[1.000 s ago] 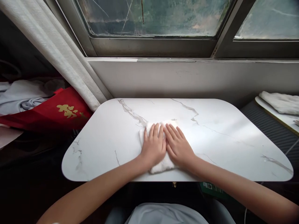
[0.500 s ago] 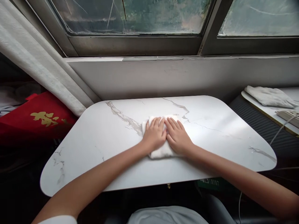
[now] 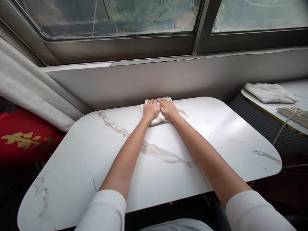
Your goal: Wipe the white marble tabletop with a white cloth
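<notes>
"So, where is the folded white cloth point(image 3: 159, 120) lying?"

"At the far edge of the marble-patterned tabletop point(image 3: 72, 166), just beside the low wall point(image 3: 130, 85) under the window point(image 3: 125, 19). The left hand point(image 3: 151, 109) and right hand point(image 3: 169, 109) lie flat on it, side by side, palms down, pressing rather than gripping."

"What could go wrong there?"

"Pushed any farther, the cloth could slip over the rim and the hands might knock the wall, since the forearms point(image 3: 126, 157) reach well forward. I can't tell whether the cloth touches that wall."

"And the cloth itself?"

"It could bunch up, because only pressure from above seems to hold it. Leaning hard on that edge might also tilt or shove the table, though its supports are out of view."

"Anything off to the right?"

"A power strip point(image 3: 295, 116) with a pale cord point(image 3: 281, 129). A wide sideways sweep might snag that cord, but it lies well apart from both hands."
</notes>
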`<state>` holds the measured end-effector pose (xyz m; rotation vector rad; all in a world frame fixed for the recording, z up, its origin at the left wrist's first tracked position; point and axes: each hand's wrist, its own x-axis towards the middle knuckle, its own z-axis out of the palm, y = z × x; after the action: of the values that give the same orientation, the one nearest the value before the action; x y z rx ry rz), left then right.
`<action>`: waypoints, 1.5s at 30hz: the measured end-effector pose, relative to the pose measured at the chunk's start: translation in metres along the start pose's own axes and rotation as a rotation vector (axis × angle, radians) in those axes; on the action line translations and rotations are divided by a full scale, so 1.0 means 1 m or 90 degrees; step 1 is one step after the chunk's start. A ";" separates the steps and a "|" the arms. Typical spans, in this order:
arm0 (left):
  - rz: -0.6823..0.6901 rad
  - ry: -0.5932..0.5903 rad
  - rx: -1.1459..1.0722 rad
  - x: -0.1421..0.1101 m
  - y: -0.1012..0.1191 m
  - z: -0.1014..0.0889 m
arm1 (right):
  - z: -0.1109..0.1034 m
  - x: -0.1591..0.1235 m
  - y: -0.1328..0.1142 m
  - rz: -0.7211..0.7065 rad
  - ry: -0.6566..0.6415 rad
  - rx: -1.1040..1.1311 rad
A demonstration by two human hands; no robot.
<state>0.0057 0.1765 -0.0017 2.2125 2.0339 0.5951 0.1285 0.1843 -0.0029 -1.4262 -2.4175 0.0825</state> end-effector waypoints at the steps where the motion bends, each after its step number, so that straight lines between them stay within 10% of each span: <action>1: 0.006 -0.003 -0.004 0.003 0.001 0.001 | 0.000 0.000 0.002 0.010 0.007 -0.002; 11: 0.061 -0.027 -0.008 -0.023 0.033 0.003 | -0.012 -0.047 0.009 0.066 0.002 -0.025; 31: 0.181 -0.106 0.027 -0.244 0.097 -0.030 | -0.066 -0.276 -0.059 -0.002 -0.046 -0.056; 37: 0.179 -0.139 0.017 -0.217 0.094 -0.027 | -0.067 -0.249 -0.049 0.028 -0.087 -0.044; 45: 0.126 -0.111 -0.025 -0.091 0.096 0.003 | -0.059 -0.138 0.014 0.152 -0.104 -0.018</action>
<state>0.0935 0.0777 0.0046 2.3679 1.7203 0.4347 0.2200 0.0659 0.0150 -1.7793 -2.3685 0.2305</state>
